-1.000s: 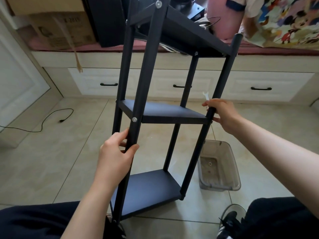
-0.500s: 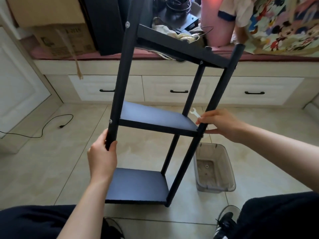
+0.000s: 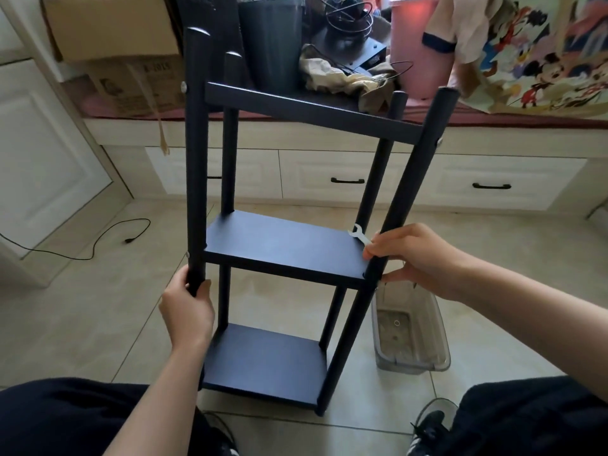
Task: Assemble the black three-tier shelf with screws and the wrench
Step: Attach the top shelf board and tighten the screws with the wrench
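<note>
The black three-tier shelf (image 3: 283,248) stands upright on the tiled floor in front of me, all three boards fixed between four round posts. My left hand (image 3: 186,311) grips the near left post just below the middle board. My right hand (image 3: 418,256) grips the near right post at the middle board and also holds the small white wrench (image 3: 359,235), whose open jaw sticks out over that board. Silver screw heads (image 3: 184,87) show on the posts at the top and middle boards.
A clear plastic bin (image 3: 411,327) with a small ring inside sits on the floor right of the shelf. Behind is a white drawer bench (image 3: 345,172) piled with cardboard boxes (image 3: 112,28), a dark bucket and clothes. A black cable (image 3: 82,248) trails at left. My knees frame the bottom edge.
The shelf has swung from tilted and turned toward me to standing upright and square on the floor. Both hands kept their hold on the near posts, sliding with it.
</note>
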Available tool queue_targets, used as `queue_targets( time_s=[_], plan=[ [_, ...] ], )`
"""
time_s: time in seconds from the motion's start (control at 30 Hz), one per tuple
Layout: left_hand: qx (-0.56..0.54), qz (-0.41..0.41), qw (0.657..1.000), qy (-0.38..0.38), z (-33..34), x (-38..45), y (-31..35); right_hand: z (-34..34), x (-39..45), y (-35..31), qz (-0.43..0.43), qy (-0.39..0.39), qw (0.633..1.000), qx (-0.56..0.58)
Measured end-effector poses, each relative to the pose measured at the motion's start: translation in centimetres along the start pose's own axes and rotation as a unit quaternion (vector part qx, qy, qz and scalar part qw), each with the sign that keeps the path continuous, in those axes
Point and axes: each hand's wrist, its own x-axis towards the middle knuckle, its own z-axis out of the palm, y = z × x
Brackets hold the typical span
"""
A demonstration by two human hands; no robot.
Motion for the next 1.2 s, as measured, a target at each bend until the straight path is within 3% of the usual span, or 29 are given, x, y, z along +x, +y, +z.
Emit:
queue_targets(
  time_s=[0.3, 0.43, 0.67, 0.87, 1.07, 1.2],
  plan=[
    [-0.003, -0.088, 0.995, -0.036, 1.2, -0.5, -0.8, 1.4, -0.6, -2.0, -0.12, -0.004, 0.993, -0.022],
    [-0.008, -0.096, 0.993, -0.067, 1.7, -0.7, -1.2, 2.0, -0.8, -2.9, -0.119, -0.001, 0.992, 0.042],
    [-0.025, -0.201, 0.968, -0.145, 2.8, 0.1, 0.2, 3.6, -1.2, -4.0, -0.135, 0.012, 0.989, 0.051],
    [-0.022, -0.146, 0.967, -0.206, 2.8, -2.8, 2.3, 4.7, -0.6, -5.2, -0.177, 0.01, 0.984, 0.028],
    [-0.048, 0.022, 0.945, -0.324, 3.0, -9.5, 7.5, 6.2, 0.4, -6.4, -0.183, 0.025, 0.982, 0.038],
    [-0.126, 0.001, 0.927, -0.354, 2.8, -11.3, 9.3, 7.3, 1.2, -7.0, -0.174, 0.014, 0.985, 0.017]
  ],
)
